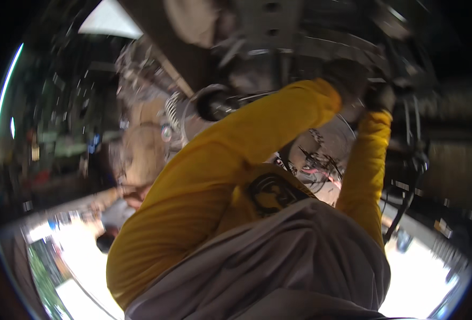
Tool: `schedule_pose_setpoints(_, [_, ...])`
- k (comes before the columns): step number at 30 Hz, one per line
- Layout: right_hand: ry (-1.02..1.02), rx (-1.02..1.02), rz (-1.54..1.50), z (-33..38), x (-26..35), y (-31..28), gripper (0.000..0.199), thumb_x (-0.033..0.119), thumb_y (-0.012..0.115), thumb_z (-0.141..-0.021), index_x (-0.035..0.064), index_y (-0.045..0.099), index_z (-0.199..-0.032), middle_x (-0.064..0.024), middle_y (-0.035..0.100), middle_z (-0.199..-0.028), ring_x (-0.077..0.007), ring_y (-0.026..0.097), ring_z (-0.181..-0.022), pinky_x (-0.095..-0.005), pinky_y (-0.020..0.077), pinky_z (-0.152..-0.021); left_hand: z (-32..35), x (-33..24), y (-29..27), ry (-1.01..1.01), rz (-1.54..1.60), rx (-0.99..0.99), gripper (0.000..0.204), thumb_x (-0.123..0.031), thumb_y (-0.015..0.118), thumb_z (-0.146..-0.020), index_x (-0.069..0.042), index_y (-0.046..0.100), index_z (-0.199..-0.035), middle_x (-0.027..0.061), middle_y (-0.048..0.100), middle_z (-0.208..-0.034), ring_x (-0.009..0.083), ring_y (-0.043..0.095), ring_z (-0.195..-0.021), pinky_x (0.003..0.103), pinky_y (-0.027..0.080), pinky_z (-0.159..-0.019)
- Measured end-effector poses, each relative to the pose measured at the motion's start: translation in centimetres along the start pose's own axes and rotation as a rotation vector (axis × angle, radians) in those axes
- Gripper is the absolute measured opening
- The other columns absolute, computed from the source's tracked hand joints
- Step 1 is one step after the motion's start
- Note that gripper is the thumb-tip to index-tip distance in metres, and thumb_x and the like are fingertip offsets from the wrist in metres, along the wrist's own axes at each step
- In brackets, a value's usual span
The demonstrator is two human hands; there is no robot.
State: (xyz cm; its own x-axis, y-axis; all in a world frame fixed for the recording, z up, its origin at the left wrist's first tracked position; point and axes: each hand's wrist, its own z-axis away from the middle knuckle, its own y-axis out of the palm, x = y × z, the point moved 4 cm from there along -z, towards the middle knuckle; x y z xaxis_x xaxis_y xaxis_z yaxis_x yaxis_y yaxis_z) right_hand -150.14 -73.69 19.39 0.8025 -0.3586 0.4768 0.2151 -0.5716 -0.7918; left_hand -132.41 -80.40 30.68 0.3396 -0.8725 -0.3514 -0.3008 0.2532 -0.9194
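Both my arms, in yellow sleeves, reach up into dark metalwork that looks like the underside of a vehicle. My left hand (348, 79), in a dark glove, is stretched across to the right against the shadowed metal parts. Close beside it, just to the right, is my right hand (380, 98), also darkly gloved. Blur and shadow smear the fingers of both, so what they touch or hold cannot be made out. A round dark metal part (213, 104) with a shaft sits left of my left forearm.
A coil spring (172, 109) stands at the left of the metalwork. Above runs a metal beam with holes (270, 50). A dark hose or cable (406, 202) hangs right of my right arm. Another person (121, 213) is partly visible at the lower left. Bright openings show at both lower sides.
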Motion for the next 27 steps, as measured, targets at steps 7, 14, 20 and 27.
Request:
schedule_pose_setpoints(7, [0.429, 0.092, -1.863, 0.8, 10.8, -2.4, 0.030, 0.020, 0.053, -0.094, 0.0005, 0.061, -0.116, -0.0015, 0.064, -0.084, -0.0120, 0.062, -0.079, -0.0251, 0.0481, -0.068, 7.9, -1.5, -8.2, -0.031, -0.046, -0.042, 0.017, -0.016, 0.060, -0.081, -0.005, 0.072, -0.088, 0.0157, 0.070, -0.088, 0.0292, 0.070, -0.083, 0.042, 0.056, -0.071])
schedule_pose_setpoints(14, [0.343, 0.596, -1.918, 3.0, 22.7, -5.2, 0.034, 0.026, 0.050, -0.100, 0.0015, 0.058, -0.122, -0.0044, 0.064, -0.097, -0.0104, 0.061, -0.089, -0.0236, 0.0498, -0.069, 18.2, 2.1, -17.9, 0.096, -0.473, -0.532, 0.012, -0.018, 0.061, -0.085, -0.007, 0.067, -0.088, 0.0094, 0.065, -0.077, 0.0223, 0.066, -0.070, 0.033, 0.053, -0.063])
schedule_pose_setpoints(20, [-0.056, 0.508, -0.886, 8.8, 24.8, -1.0, 0.030, 0.021, 0.042, -0.103, 0.0009, 0.060, -0.116, -0.0039, 0.064, -0.090, -0.0088, 0.059, -0.073, -0.0217, 0.0464, -0.060, 34.9, 12.6, -20.5, -0.449, 0.205, -0.492, 0.017, -0.012, 0.063, -0.085, -0.009, 0.068, -0.101, 0.0098, 0.068, -0.091, 0.0246, 0.067, -0.085, 0.035, 0.055, -0.069])
schedule_pose_setpoints(27, [-0.194, 0.571, -0.823, 12.2, 22.6, 2.9, 0.036, 0.025, 0.037, -0.104, 0.0004, 0.061, -0.114, 0.0000, 0.058, -0.075, -0.0067, 0.051, -0.058, -0.0206, 0.0410, -0.052, 42.2, 20.8, -9.3, -0.492, 0.211, -0.396, 0.013, -0.008, 0.062, -0.077, -0.011, 0.070, -0.087, 0.0073, 0.067, -0.092, 0.0232, 0.065, -0.084, 0.034, 0.052, -0.075])
